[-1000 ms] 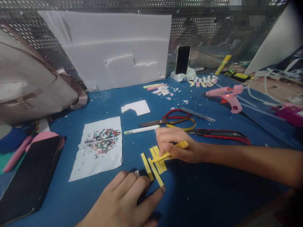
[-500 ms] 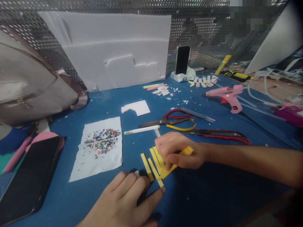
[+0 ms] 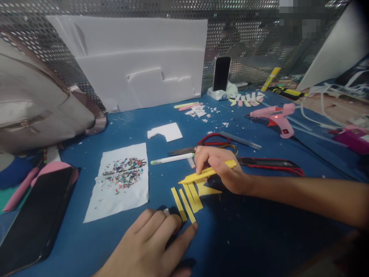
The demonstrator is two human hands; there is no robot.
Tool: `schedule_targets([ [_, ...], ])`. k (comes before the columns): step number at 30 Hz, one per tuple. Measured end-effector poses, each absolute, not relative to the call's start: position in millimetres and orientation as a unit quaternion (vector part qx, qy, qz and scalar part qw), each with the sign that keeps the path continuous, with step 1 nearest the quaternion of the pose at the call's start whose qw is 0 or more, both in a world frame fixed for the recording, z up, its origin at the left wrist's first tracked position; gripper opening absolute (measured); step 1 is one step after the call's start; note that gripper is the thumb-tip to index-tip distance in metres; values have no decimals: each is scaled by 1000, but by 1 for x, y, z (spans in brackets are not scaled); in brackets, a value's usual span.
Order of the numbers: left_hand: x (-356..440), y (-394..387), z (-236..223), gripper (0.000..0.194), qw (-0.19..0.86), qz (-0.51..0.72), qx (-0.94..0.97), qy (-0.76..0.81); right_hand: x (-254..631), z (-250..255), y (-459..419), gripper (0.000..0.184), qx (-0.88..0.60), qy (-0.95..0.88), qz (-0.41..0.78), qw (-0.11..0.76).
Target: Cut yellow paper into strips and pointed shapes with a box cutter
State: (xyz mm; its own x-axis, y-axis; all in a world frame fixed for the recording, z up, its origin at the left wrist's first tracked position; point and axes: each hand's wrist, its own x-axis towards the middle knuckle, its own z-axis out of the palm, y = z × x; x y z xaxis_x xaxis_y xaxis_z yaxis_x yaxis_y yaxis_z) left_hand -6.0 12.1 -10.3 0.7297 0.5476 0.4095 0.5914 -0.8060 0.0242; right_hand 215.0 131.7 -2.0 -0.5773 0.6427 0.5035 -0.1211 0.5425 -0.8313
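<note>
My right hand [image 3: 221, 169] grips a yellow highlighter [image 3: 207, 172], its tip pointing left over the upper ends of several thin yellow strips [image 3: 187, 206]. Beneath that hand lies a pointed yellow piece [image 3: 208, 189], partly covered. My left hand [image 3: 155, 244] rests on the table below the strips. One of its fingertips touches the lower end of a strip, while the other fingers bend loosely. A small white bit [image 3: 166, 211] shows at those fingers; I cannot make out what it is.
Scissors [image 3: 184, 151], a white pen [image 3: 172, 159] and a red-and-black cutter [image 3: 269, 162] lie beyond my hands. A pink glue gun [image 3: 273, 113] stands right. Left are a paper with glitter [image 3: 93, 207], a phone [image 3: 37, 215] and a bag [image 3: 43, 104].
My right hand has lifted the highlighter up and left from the strips' lower ends, uncovering the pointed yellow piece. The strip under my left fingertip has shifted slightly left.
</note>
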Motion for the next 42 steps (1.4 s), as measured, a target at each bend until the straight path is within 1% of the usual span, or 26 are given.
schedule_targets([
  [4,-7,10,-11,42,57,-203,-925,-316,214,0,131,38,-178,-768,438,432],
  [7,-7,9,-13,43,38,-195,-923,-330,214,4,131,36,-177,-778,430,422],
  [11,-7,10,-13,44,30,-193,-921,-337,212,7,131,28,-188,-819,402,364],
  [14,-6,12,-11,43,39,-198,-924,-326,211,9,131,25,-166,-858,367,319],
  [23,-8,10,-10,35,31,-243,-909,-337,209,8,131,23,-150,-886,345,270],
  [30,-8,9,-11,33,29,-253,-905,-341,210,5,132,30,-133,-883,359,272],
  [34,-7,10,-11,34,37,-255,-903,-343,212,4,133,31,-83,-872,398,271],
  [37,-7,11,-10,34,38,-256,-904,-340,213,5,134,35,-59,-857,437,267],
  [39,-7,11,-10,35,40,-249,-906,-339,212,6,134,36,-87,-848,441,279],
  [42,-7,11,-8,35,44,-245,-907,-340,210,7,133,29,-193,-840,404,305],
])
